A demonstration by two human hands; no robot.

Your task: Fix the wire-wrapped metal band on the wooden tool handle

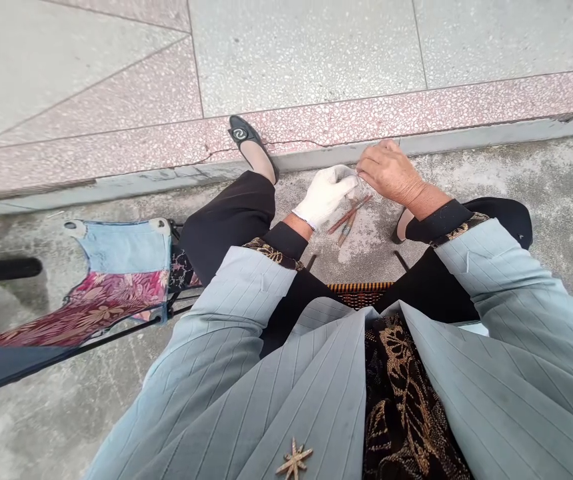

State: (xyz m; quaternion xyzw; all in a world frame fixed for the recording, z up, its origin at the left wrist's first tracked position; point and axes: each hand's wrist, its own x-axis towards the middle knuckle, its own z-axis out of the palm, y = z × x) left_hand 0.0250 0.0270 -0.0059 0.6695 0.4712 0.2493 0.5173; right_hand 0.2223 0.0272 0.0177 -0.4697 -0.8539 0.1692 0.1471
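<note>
My left hand, in a white knit glove, is closed, its thumb and fingers drawn together in front of me. My bare right hand meets it, its fingers pinched close against the gloved fingertips. Whatever lies between them is too small or hidden to make out. Just below the hands, on the concrete, is a thin reddish-brown stick-like tool. A second slim piece with a greenish, banded part lies crossed with it.
A folding chair with patterned red and blue fabric stands at my left. A low step edge runs across in front, with speckled tiles beyond. My shoe rests against that edge. Between my legs shows a woven seat edge.
</note>
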